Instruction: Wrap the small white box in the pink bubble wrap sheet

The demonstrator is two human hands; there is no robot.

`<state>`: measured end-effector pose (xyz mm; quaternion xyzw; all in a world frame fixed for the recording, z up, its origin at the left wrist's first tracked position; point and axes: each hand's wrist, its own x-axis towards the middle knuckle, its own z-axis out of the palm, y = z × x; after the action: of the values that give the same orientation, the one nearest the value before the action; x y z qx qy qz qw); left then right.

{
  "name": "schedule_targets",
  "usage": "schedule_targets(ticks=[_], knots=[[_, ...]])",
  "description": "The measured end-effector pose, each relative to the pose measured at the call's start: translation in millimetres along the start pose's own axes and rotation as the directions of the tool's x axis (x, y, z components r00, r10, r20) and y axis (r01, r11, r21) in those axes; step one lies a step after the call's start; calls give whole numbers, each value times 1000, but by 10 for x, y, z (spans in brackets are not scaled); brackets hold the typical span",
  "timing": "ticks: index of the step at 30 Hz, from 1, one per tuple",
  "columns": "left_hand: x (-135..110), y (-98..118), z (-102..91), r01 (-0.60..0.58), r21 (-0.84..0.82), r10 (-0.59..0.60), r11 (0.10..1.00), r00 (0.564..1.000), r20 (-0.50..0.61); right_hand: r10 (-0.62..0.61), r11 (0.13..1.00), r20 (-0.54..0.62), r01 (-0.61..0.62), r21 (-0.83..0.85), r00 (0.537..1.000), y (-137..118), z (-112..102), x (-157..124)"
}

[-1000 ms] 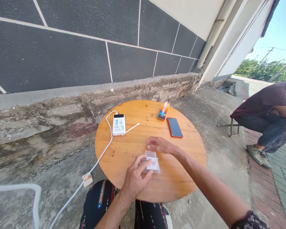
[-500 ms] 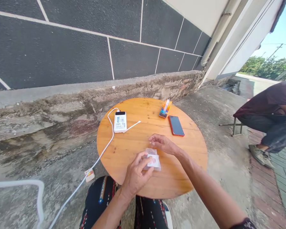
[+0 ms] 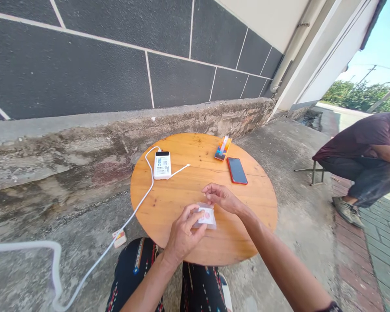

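A small clear plastic packet (image 3: 207,217) with a white and pink piece inside lies on the round wooden table (image 3: 247,208) near its front edge. My left hand (image 3: 183,234) pinches the packet's near left side between thumb and fingers. My right hand (image 3: 221,197) grips the packet's far edge with curled fingers. Both hands rest low over the tabletop.
A white power bank (image 3: 162,165) with a white cable (image 3: 130,219) lies at the table's back left; the cable trails to the concrete ground. A red-edged phone (image 3: 237,170) and an orange packet (image 3: 222,148) lie at the back right. Another person (image 3: 364,156) sits to the right.
My two hands have drawn closer together on the packet, and the right hand has slid down onto its far edge. The other things on the table have not moved.
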<state>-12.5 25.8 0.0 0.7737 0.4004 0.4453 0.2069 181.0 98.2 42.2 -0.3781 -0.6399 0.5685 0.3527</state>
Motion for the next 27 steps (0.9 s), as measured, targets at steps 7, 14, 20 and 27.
schedule_targets(ticks=[7, 14, 20, 27], knots=[[-6, -17, 6, -7, -9, 7, 1000, 1000, -12, -89, 988, -11, 86, -126, 996, -29, 83, -95], [-4, -28, 12, 46, -59, -46, 997, 999, 14, -182, 846, -44, 134, -516, 982, -139, 198, -255], [20, 37, -39, 119, -110, -115, 987, 993, 40, -242, 732, -90, 120, -671, 966, -144, 334, -388], [5, 8, -9, 190, -107, -190, 976, 982, 16, -360, 451, 81, 249, -857, 930, -168, 427, -469]])
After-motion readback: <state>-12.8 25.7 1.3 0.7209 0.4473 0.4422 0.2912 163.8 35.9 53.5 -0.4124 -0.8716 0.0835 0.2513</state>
